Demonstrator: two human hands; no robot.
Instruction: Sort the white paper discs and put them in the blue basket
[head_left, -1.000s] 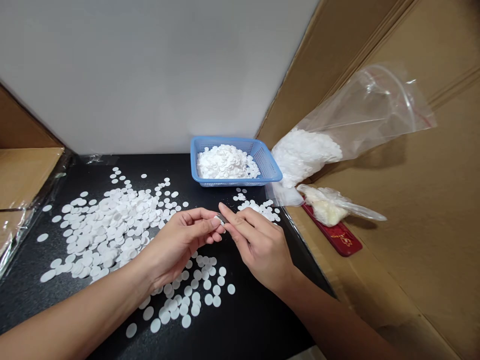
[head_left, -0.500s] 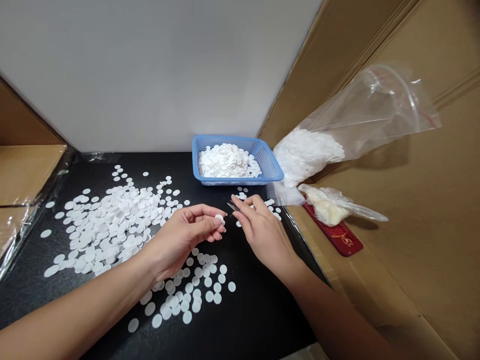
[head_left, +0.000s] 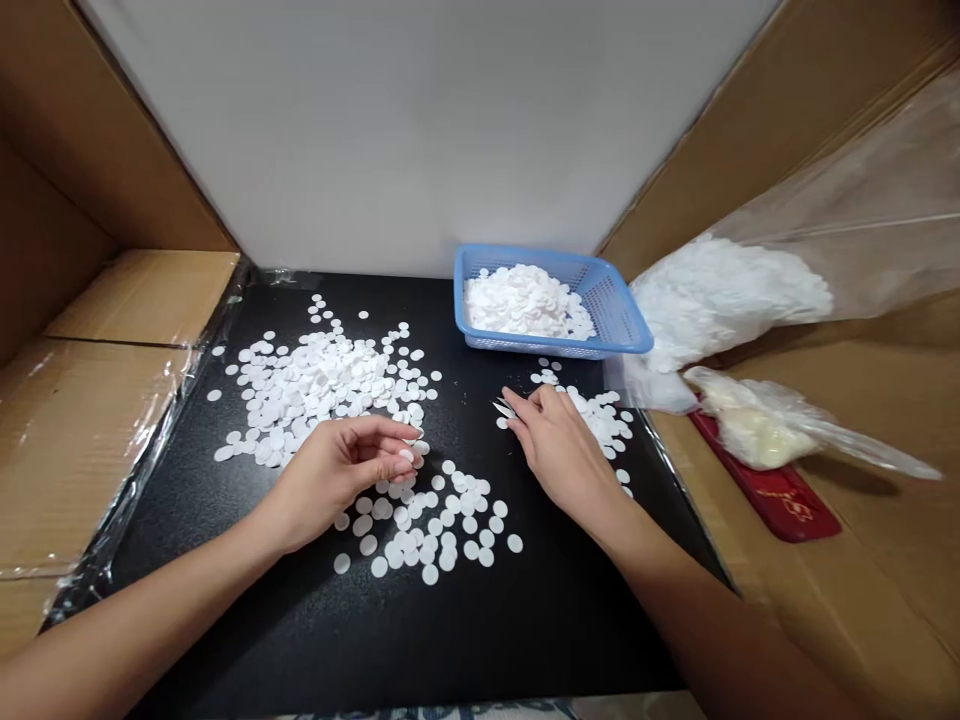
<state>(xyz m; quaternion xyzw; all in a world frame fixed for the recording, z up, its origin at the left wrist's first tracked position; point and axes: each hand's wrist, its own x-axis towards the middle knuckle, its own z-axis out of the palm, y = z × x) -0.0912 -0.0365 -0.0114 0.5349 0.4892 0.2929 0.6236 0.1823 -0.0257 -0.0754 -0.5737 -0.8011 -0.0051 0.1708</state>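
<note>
Between its thumb and fingers, my left hand (head_left: 352, 470) pinches a small white disc (head_left: 406, 455), just right of a large pile of white discs (head_left: 319, 380). Metal tweezers (head_left: 505, 408) are held in my right hand (head_left: 559, 440), their tips pointing left and slightly apart. Beside and partly under that hand lies a smaller group of discs (head_left: 606, 420). More loose discs (head_left: 431, 535) are spread nearer me. Behind my right hand, a blue basket (head_left: 555, 345) holds a heap of white discs (head_left: 525, 300).
The black tabletop (head_left: 315, 630) has cardboard (head_left: 112, 440) at its left and a pale wall behind. At the right stand a clear bag of white discs (head_left: 727, 295) and a small knotted bag (head_left: 757, 430) on a red case (head_left: 802, 515).
The view has shifted, so the basket and bags appear farther right. My hands have moved farther apart, and more discs show beside my right hand.
</note>
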